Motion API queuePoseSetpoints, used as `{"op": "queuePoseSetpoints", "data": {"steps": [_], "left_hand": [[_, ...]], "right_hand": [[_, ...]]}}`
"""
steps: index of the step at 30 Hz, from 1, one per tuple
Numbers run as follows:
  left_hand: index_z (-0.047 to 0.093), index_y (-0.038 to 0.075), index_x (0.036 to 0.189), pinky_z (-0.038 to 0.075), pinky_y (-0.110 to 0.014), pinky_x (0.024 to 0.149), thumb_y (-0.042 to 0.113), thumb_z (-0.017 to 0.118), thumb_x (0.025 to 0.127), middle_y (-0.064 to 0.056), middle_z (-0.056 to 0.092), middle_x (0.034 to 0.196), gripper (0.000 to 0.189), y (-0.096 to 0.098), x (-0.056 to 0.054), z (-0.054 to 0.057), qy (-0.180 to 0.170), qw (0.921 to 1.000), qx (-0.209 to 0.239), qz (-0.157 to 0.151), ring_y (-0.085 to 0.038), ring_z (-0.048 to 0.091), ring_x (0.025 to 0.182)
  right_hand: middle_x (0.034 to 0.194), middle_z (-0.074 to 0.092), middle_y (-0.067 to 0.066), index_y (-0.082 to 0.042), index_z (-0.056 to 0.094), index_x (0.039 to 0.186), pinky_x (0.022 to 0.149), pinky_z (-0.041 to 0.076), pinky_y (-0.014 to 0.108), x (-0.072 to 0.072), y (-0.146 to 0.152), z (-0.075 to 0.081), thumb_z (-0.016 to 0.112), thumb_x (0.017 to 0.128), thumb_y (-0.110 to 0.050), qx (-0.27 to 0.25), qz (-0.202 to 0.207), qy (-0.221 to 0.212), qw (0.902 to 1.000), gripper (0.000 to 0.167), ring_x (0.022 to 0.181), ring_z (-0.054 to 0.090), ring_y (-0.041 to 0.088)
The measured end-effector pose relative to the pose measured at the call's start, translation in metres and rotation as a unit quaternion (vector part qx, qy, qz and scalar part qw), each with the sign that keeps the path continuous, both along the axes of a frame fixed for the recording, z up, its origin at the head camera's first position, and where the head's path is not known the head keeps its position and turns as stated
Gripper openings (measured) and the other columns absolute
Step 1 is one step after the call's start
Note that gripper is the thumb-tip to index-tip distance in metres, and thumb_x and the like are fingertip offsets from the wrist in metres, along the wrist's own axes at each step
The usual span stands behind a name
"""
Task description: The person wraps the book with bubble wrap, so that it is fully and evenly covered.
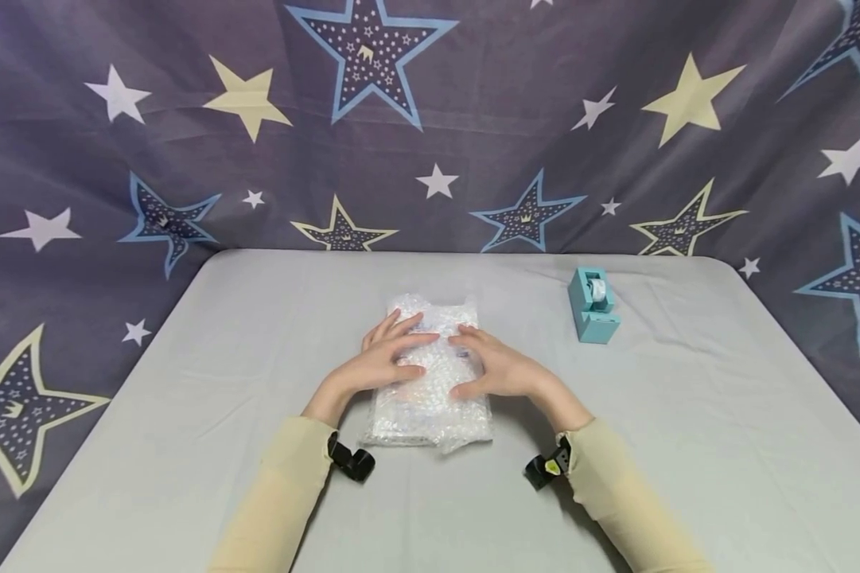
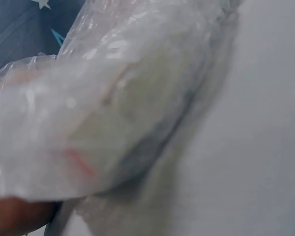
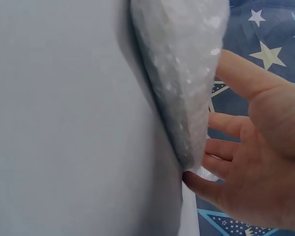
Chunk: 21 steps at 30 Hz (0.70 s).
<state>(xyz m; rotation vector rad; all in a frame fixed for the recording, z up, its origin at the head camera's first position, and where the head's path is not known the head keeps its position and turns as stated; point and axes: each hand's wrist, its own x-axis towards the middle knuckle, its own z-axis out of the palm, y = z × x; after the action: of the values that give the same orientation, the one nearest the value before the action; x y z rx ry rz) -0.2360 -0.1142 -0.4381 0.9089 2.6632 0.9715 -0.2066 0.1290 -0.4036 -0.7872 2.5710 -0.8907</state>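
A flat rectangular bundle in clear bubble wrap lies on the table in front of the person. What the wrap covers cannot be made out. The left hand rests on its left part, fingers spread and pointing inward. From the other side the right hand touches the top and right edge with spread fingers. In the left wrist view the bubble wrap is blurred, with a red mark showing through. The right wrist view has the right hand's fingers along the edge of the wrap.
A teal tape dispenser with a roll of tape stands at the back right of the table. A pale grey cloth covers the table. Behind it hangs a dark curtain with stars. Black cameras are strapped to both wrists.
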Motion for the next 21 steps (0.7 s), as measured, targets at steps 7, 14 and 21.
{"op": "queuePoseSetpoints", "data": {"steps": [7,14,21], "left_hand": [[0.047,0.025,0.133,-0.004,-0.06,0.105,0.035,0.06,0.082,-0.002,0.016,0.152,0.054,0.001,0.001,0.002,-0.005,1.0,0.005,-0.004,-0.029,-0.008,0.139],[0.048,0.025,0.132,-0.005,-0.06,0.105,0.035,0.061,0.081,-0.003,0.017,0.152,0.054,0.001,0.001,0.004,-0.007,0.9999,0.008,0.001,-0.029,-0.008,0.139],[0.048,0.025,0.132,-0.006,-0.06,0.105,0.034,0.062,0.081,-0.002,0.016,0.152,0.054,0.002,0.001,0.001,-0.012,0.9998,0.014,0.005,-0.028,-0.009,0.139]], "right_hand": [[0.144,0.03,0.02,-0.002,0.038,0.136,0.108,0.022,0.05,0.002,0.013,0.01,0.067,0.08,-0.036,0.001,0.007,0.018,0.9998,0.072,0.133,0.026,0.036],[0.13,0.051,0.014,-0.003,0.05,0.126,0.102,0.035,0.045,0.003,0.03,0.019,0.06,0.086,-0.031,-0.018,-0.01,0.031,0.9993,0.05,0.122,0.045,0.032],[0.122,0.058,0.01,-0.005,0.054,0.122,0.096,0.041,0.045,0.001,0.05,0.029,0.058,0.088,-0.031,-0.013,-0.047,0.057,0.9972,0.043,0.114,0.053,0.028]]}}
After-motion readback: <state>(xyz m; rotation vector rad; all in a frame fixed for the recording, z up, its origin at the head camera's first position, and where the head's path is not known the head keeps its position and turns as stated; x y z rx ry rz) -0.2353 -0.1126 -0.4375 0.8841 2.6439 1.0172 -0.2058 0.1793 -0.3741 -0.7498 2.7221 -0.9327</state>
